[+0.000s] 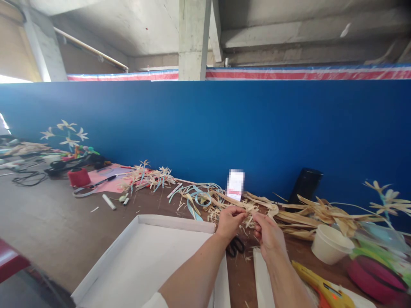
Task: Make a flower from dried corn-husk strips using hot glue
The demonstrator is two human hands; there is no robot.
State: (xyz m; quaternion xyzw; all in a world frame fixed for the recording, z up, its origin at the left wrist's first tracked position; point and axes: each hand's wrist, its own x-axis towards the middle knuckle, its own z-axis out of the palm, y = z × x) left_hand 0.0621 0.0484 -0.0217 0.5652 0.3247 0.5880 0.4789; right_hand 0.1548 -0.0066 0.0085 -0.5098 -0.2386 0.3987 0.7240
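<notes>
My left hand [230, 222] and my right hand [269, 234] meet over the brown table, thumbs and fingertips pinched close together. Whatever lies between the fingertips is too small to make out against the pale shreds behind. Just beyond the hands lies a pile of dried, straw-coloured husk strips [300, 218], with curled light-blue ribbon [195, 194] to its left. Black scissor handles [236, 247] show below and between my wrists. An open white box lid [138, 261] lies under and left of my left forearm.
At right are a yellow glue gun [321, 284], a cream cup [332, 244], a magenta round container [375, 278] and a husk flower [387, 199]. More husk flowers [150, 175] lie left, near a red tape roll [78, 177]. A blue partition [192, 124] closes the back.
</notes>
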